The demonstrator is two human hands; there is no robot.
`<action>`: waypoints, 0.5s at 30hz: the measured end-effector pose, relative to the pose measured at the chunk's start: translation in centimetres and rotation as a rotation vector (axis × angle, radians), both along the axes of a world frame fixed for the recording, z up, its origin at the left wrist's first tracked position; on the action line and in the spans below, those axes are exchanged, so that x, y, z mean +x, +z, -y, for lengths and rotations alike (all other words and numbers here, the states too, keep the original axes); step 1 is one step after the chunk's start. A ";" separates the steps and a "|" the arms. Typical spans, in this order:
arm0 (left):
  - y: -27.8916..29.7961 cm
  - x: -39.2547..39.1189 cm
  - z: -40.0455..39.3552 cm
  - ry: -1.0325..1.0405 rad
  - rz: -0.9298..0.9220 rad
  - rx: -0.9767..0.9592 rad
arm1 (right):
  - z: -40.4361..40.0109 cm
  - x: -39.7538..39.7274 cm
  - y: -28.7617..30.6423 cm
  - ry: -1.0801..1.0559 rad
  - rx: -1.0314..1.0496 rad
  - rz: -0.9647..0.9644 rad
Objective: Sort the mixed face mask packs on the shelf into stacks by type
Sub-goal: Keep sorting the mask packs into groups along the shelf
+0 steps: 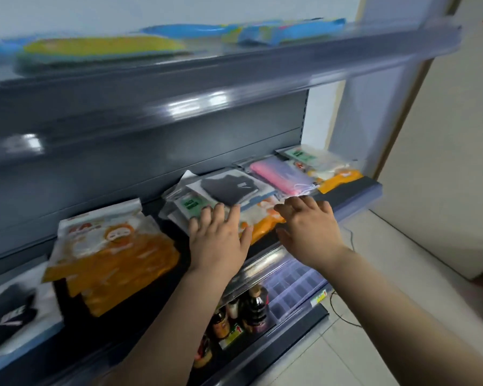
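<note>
- Three dark grey shelf levels visible on a metal rack, set against a pale wall; picture blurred by motion throughout.
- Upper shelf point(234, 76): flat yellow-green packet point(101, 48) at left, blue packets point(262, 30) further right, details too smeared to read.
- Middle shelf point(346, 195), far left: black mask pack point(9, 310) in a clear sleeve, lying at the front edge.
- Just right of it: stack of orange packs point(109, 254) with a white cartoon print, overhanging the shelf edge.
- Centre: mixed heap of packs, with a green-label pack point(191, 204), a second black pack point(229, 188) on top and an orange-and-white pack point(262, 221) beneath.
- Left hand point(221, 238): fingers straight and spread, palm down, pressing flat on the centre heap across the green-label and orange-and-white packs.
- Right hand point(310, 232): fingers extended and slightly spread, tips touching the heap's right edge beside the pink pack point(276, 174); nothing gripped. Hands close side by side, not touching.
- Far right of middle shelf: another green-label pack point(301, 154) over white and orange packs point(340, 176).
- Lower shelf: dark bottles point(254, 307) and a clear compartment box point(293, 291).
- Beyond the rack's right end: pale tiled floor point(388, 274) with a thin cable point(343, 316), and a light wall or door panel.
</note>
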State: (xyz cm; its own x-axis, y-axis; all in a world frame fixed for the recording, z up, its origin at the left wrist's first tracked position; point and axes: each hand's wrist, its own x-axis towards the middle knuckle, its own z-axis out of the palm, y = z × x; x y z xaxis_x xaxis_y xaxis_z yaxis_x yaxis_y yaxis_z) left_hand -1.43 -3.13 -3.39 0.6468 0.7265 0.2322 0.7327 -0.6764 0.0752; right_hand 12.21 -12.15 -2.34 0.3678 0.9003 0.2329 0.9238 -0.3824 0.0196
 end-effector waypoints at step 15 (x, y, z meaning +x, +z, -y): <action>-1.2 17.4 4.0 -0.051 -0.104 -0.049 | 4.7 16.4 -0.2 -0.023 -0.080 -0.025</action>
